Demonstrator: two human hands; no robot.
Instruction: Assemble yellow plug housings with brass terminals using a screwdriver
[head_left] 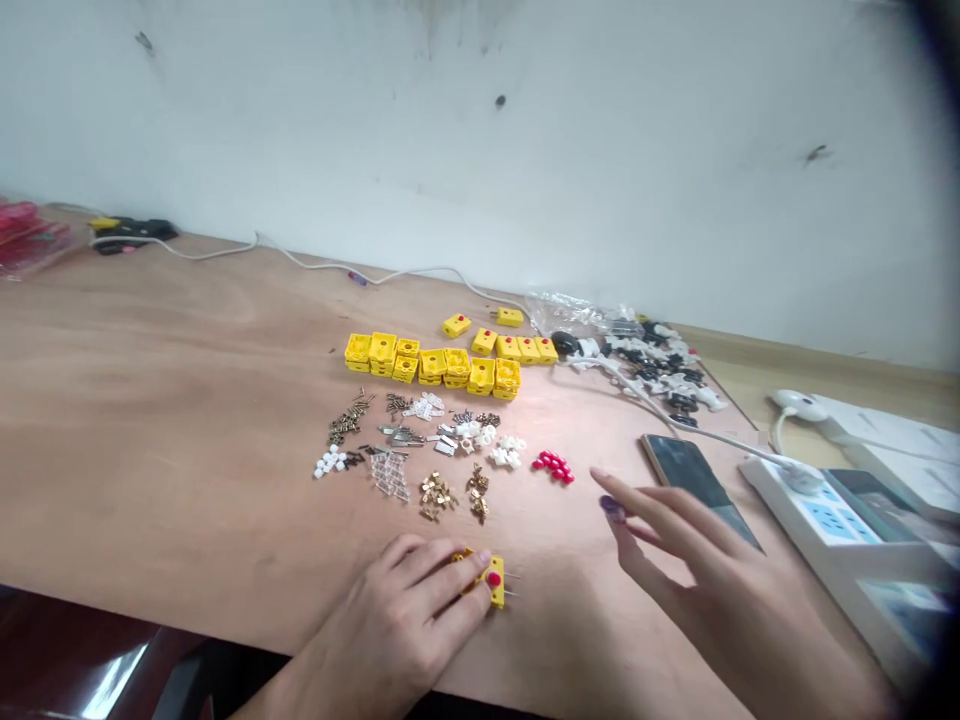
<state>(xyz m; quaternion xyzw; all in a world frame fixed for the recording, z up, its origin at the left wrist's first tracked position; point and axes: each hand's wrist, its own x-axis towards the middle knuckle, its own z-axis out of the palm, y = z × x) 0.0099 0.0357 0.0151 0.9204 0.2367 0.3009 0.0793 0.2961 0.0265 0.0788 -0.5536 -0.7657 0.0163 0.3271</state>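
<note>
My left hand point(409, 610) rests on the wooden table point(172, 420) near the front edge, its fingers closed on a small yellow connector point(495, 585) with metal pins sticking out to the right. My right hand point(705, 570) hovers open to the right, fingers stretched toward the left, holding nothing. It is nearest to a small heap of red caps point(553, 466) and a dark phone point(694, 480). Rows of yellow connector housings point(450, 362) lie farther back in the middle.
Little piles of metal pins, brass clips point(436, 494) and white plastic bits point(480, 435) sit between the housings and my hands. Black and white parts point(667, 375) lie by a clear bag. A white power strip point(825, 520) with cable is at the right.
</note>
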